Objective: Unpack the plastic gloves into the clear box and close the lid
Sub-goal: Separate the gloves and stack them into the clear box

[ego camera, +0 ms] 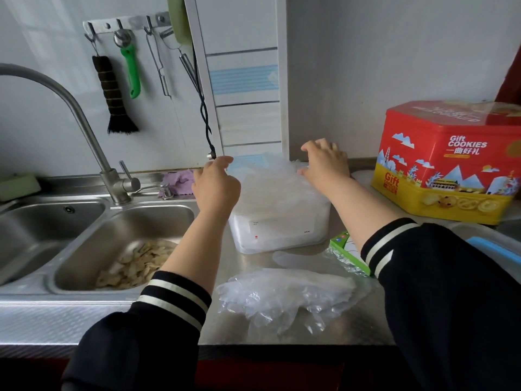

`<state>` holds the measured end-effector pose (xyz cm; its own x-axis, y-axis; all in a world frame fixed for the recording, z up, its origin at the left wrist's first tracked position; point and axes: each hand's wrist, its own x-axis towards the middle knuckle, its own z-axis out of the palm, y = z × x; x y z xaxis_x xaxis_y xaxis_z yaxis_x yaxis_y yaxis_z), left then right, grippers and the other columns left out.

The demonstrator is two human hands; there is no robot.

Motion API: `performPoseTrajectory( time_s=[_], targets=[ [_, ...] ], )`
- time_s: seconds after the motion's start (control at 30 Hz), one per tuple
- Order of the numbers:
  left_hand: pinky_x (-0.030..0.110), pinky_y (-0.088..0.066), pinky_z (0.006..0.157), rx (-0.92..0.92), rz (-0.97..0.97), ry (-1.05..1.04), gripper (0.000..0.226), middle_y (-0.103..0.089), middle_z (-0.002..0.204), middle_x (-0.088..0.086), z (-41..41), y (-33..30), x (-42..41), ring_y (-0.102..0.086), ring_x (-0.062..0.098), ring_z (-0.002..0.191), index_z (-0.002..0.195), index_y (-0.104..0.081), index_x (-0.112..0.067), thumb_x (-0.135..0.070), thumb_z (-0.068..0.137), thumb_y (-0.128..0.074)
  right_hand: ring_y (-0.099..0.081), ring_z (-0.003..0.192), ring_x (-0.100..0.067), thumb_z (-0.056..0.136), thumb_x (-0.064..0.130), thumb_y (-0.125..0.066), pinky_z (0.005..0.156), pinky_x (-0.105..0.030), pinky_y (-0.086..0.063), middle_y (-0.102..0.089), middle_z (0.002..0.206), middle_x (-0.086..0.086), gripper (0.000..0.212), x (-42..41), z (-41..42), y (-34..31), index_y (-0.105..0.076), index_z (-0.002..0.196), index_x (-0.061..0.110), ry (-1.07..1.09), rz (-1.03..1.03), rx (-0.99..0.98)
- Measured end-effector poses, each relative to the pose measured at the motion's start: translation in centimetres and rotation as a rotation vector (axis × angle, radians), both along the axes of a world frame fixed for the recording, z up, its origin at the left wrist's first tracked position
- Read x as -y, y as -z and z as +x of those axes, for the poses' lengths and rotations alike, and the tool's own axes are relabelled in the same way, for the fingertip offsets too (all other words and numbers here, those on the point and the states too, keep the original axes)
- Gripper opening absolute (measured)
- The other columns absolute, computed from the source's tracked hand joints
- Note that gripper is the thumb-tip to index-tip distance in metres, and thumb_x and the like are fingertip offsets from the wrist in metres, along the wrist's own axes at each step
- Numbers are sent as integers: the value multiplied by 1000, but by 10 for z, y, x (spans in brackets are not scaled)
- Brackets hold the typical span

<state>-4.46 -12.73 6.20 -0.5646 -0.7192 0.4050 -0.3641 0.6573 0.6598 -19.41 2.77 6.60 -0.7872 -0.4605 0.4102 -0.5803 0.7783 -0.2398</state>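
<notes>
Red/yellow cookie tin [448, 165], clear gloves [284, 294]

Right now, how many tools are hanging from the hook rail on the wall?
4: a dark brush at left, a green-handled tool, a metal tool, and a metal-handled tool at right. More may be hidden behind the panel.

Bare counter [352, 328] strip between clear box [279, 230] and loose gloves [284, 294], cookie tin [448, 162] flanking right, sink [124, 244] left

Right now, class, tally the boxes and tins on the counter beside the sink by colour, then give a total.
Clear box: 1
Red and yellow cookie tin: 1
Green carton: 1
Blue-topped tub: 1
Total: 4
</notes>
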Motion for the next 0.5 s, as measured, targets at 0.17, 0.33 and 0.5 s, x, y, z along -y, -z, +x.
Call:
performPoseTrajectory(
  time_s=[0.17,0.33,0.5],
  targets=[
    [33,-39,90,-451,-98,60,58,-62,117,-6,17,12,-33,-48,19,100,124,-56,-20,7,75,-39,-53,110,-27,93,21,-58,90,-37,-43,-57,119,-5,22,-25,25,5,-62,114,16,-126,-453,-108],
    [21,-43,73,-508,-106,360,35,-62,99,-11,39,50,-80,-56,6,86,102,-60,-22,3,83,-45,-59,69,-15,93,36,-58,67,-33,-51,-64,80,11,10,-51,93,32,-61,89,27,-400,-705,99],
    [25,-46,72,-228,98,373,32,-67,86,-14,42,97,-92,-56,4,76,93,-60,-29,-1,84,-47,-61,87,-23,93,35,-57,72,-34,-48,-66,93,4,14,-59,113,77,-66,97,25,-254,-60,239]
  ],
)
